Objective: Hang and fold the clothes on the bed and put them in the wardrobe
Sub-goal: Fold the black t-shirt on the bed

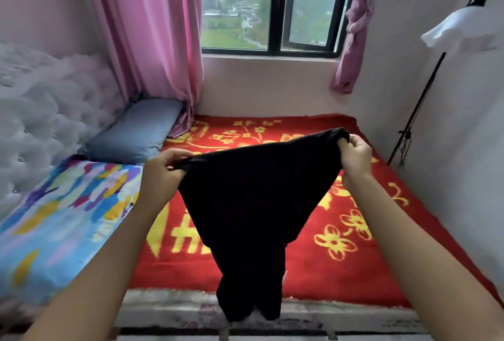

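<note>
A black garment (253,204) hangs spread out in the air above the bed, narrowing toward its lower end near the bed's front edge. My left hand (163,174) grips its upper left edge, fingers curled round the cloth. My right hand (354,157) pinches the upper right corner, held a little higher and farther away. The bed is covered by a red blanket (341,272) with yellow flowers and characters. No wardrobe or hanger shows in this view.
A blue pillow (136,130) and a colourful patterned quilt (60,226) lie at the left by the tufted headboard (46,111). Pink curtains (152,40) frame the window (272,7). A floor lamp (458,29) stands against the right wall.
</note>
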The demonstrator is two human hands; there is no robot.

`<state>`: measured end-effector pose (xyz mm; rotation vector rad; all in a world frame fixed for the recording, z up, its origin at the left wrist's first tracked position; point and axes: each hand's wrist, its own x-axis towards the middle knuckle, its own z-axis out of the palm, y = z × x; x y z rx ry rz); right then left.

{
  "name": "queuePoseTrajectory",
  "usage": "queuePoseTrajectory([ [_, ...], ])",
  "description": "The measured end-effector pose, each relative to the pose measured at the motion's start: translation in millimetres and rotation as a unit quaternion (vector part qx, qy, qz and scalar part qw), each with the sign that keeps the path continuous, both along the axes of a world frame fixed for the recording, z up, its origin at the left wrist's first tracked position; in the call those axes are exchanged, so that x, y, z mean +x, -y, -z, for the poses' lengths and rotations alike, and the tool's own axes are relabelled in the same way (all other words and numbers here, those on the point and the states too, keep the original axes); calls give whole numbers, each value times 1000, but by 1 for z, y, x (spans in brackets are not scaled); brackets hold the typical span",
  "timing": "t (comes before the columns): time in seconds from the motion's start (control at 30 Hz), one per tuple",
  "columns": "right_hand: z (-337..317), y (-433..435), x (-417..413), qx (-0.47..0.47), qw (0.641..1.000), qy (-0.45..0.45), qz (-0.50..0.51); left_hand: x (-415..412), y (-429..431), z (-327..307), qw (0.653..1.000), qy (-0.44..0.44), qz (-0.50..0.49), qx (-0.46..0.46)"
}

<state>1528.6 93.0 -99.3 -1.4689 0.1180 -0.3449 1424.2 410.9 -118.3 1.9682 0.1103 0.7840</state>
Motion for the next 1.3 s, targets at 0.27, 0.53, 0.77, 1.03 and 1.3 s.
queuePoseTrajectory([
  [0.27,134,-26,41,-71,973,-218,-20,60,-35,101,983,-182,-19,27],
  [0.53,144,-67,134,-138,953,-269,-7,173,-78,118,975,-221,7,-4],
  [0.77,83,-126,264,-169,971,-162,45,311,-132,74,993,-114,18,2],
  [1.03,186,-131,239,-313,902,-297,-37,341,-168,172,943,-312,-7,116],
  [1.3,310,-101,153,-299,830,-471,-26,239,-112,304,850,-502,92,129],
])
